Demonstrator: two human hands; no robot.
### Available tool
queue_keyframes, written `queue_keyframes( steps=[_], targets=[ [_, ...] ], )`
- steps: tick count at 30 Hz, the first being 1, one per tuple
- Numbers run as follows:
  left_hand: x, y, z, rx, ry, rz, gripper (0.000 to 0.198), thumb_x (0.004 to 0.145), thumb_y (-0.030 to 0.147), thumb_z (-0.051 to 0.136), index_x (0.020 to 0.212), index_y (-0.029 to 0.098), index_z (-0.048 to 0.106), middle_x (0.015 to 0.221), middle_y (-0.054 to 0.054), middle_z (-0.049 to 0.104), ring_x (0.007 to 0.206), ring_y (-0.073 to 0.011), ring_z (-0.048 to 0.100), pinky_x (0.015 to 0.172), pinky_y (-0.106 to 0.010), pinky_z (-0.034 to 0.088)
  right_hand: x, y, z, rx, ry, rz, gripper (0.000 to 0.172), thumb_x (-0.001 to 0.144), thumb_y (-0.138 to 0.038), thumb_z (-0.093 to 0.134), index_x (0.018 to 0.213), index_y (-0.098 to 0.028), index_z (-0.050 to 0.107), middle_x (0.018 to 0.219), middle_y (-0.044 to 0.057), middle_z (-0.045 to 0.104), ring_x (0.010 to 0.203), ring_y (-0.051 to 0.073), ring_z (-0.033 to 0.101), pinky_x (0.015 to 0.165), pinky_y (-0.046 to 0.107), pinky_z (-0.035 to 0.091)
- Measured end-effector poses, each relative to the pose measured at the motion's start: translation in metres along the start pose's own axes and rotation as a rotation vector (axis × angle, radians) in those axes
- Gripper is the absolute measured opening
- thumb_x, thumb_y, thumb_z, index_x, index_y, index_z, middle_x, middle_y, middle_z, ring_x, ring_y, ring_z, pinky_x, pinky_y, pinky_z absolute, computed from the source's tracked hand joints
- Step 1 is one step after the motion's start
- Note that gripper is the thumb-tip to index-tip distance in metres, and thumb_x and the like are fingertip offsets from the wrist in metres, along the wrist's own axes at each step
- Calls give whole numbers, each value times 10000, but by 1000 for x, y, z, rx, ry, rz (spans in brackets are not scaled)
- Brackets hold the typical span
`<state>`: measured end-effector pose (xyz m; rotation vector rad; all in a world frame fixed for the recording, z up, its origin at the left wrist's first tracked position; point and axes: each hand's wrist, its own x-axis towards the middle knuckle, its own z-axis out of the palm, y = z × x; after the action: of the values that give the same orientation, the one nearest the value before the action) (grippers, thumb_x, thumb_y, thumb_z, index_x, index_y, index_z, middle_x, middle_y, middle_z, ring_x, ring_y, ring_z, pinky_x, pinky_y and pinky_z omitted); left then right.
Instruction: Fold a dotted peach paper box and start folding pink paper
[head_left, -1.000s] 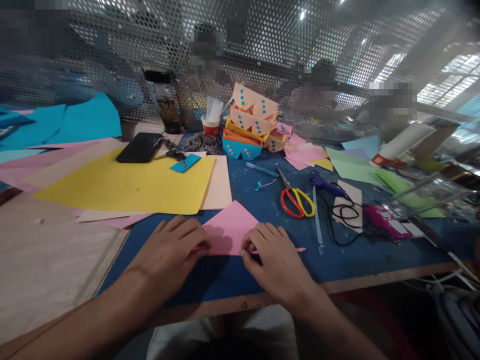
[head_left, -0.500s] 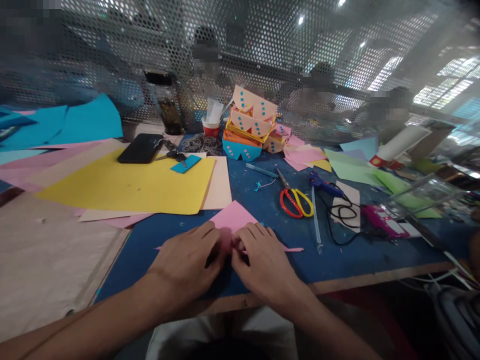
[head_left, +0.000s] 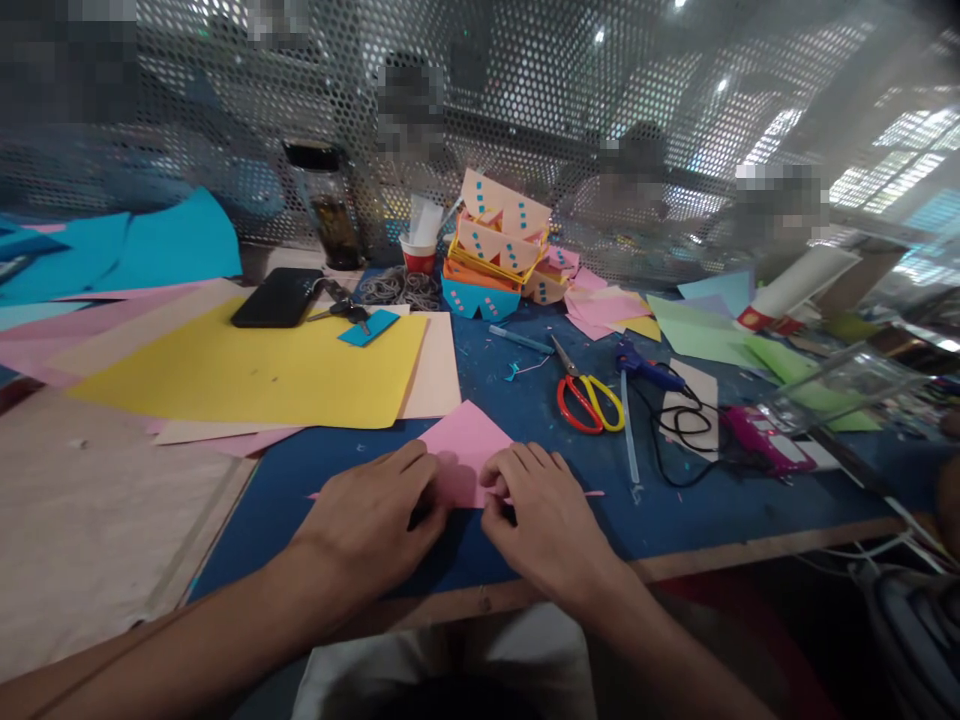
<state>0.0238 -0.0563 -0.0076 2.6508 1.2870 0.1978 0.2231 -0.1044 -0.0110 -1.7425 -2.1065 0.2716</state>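
A pink sheet of paper (head_left: 466,455) lies on the blue table mat near the front edge, its pointed corner facing away from me and a straight edge toward me. My left hand (head_left: 382,505) is closed at the left part of this edge, thumb and fingers together on the paper. On the right part, my right hand (head_left: 536,510) has its fingers curled in and its thumb against them. Both hands cover the sides of the sheet, though thin pink tips stick out beyond them. Scissors (head_left: 586,398) with red and yellow handles rest beyond my right hand.
Yellow paper (head_left: 322,385) lies at left, with a phone (head_left: 277,297) and keys (head_left: 341,305) on it. Folded paper boxes (head_left: 481,298) stand at the back. A glue gun (head_left: 649,368) with its cord lies right. A bottle (head_left: 330,215) stands against the perforated screen (head_left: 525,110).
My right hand has slid a little to the right along the paper's edge, so more pink shows between the hands. My left hand has hardly moved.
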Motion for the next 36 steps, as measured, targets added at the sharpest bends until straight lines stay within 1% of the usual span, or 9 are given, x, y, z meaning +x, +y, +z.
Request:
queue_keyframes(
  steps=[5,8,10,14,22,29,36],
  targets=[
    [0,0,-1,-18,-12,-15,155,944,295,468,827,217,533,887,-35,610,704,-191,574,589,-316,338,-2,4,-1,24,21,-11,178,817,-92,558,926,-223,609,956,12,678,933,219,581,827,367,364],
    [1,1,-2,-24,-33,-26,153,936,299,473,818,219,529,891,-35,607,707,-197,574,590,-318,334,-3,4,-2,21,40,-25,147,843,-100,570,911,-223,616,941,4,679,920,209,587,815,353,356],
    [1,1,-2,-26,-34,-34,156,935,300,471,812,221,524,886,-33,604,706,-197,573,590,-318,332,-3,4,-2,-6,60,-26,116,850,-109,578,868,-218,615,898,4,675,877,202,588,790,348,347],
    [1,1,-3,-44,-29,-40,155,932,291,473,801,220,514,874,-26,597,709,-192,570,603,-316,344,-4,7,-1,-62,114,-46,116,819,-99,584,790,-211,600,815,0,660,808,194,580,756,349,321],
    [2,0,-4,-46,-43,-34,185,951,315,472,806,214,527,888,-28,602,703,-181,568,601,-314,358,-10,15,-1,-56,151,-57,139,768,-77,580,769,-216,583,782,-18,641,769,179,558,742,341,302],
    [-1,-1,-3,-23,-10,-4,185,965,312,477,822,213,538,880,-21,607,699,-172,577,599,-302,372,-11,15,-5,-68,104,-19,125,784,-92,573,772,-216,578,803,-14,640,793,189,555,754,348,306],
    [-1,-1,-4,-34,-7,-7,191,971,300,472,814,214,539,877,-20,609,687,-169,573,596,-299,368,-16,23,-9,-75,108,22,132,773,-90,586,770,-222,573,794,-19,631,793,193,550,755,352,313]
  ],
)
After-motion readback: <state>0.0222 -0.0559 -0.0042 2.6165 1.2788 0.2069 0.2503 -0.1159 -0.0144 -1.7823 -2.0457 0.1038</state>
